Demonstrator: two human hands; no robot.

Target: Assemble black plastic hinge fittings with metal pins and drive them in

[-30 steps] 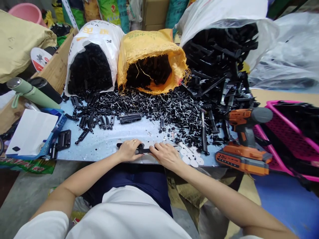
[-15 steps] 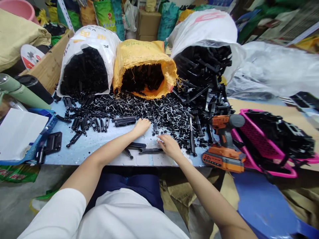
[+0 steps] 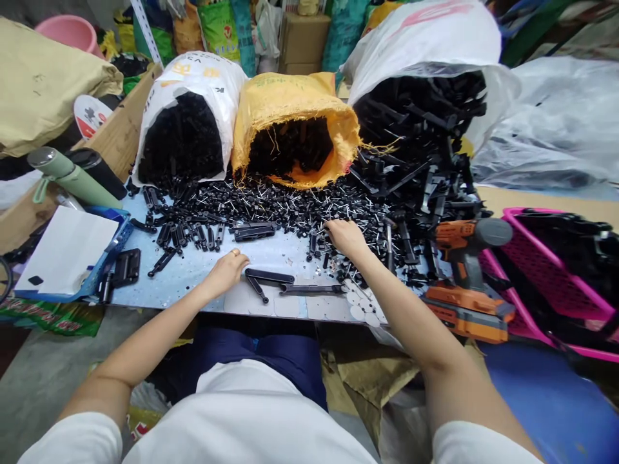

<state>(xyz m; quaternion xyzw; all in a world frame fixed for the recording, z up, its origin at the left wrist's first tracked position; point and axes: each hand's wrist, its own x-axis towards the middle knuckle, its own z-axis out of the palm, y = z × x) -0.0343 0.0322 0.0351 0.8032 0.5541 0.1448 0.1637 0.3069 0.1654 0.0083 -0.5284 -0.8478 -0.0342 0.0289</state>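
Observation:
My left hand [image 3: 226, 273] is over the blue work surface, its fingers pinched together; whatever they may hold is too small to make out. Just right of it lie a black hinged arm [image 3: 269, 276] with a short piece angled off it, and a flat black bar [image 3: 312, 289]. My right hand [image 3: 349, 240] reaches to the near edge of a heap of small black parts and screws [image 3: 348, 209]. Its fingertips are drawn together there, their contents hidden. Left of those fingertips is a short black piece [image 3: 313, 242]. Stacked long black parts [image 3: 254, 231] rest between both hands, farther back.
Behind the heap, a white sack [image 3: 193, 67], a yellow sack [image 3: 285, 93] and a larger white sack [image 3: 425, 38] spill black parts. An orange cordless drill [image 3: 461, 283] stands at right by a pink basket [image 3: 536, 270]. A blue basket [image 3: 123, 225] holding paper sits left.
My left hand has drawn back toward me and leftward, away from the stacked parts. My right hand has moved forward from beside the flat bar to the heap. The camera view has shifted slightly.

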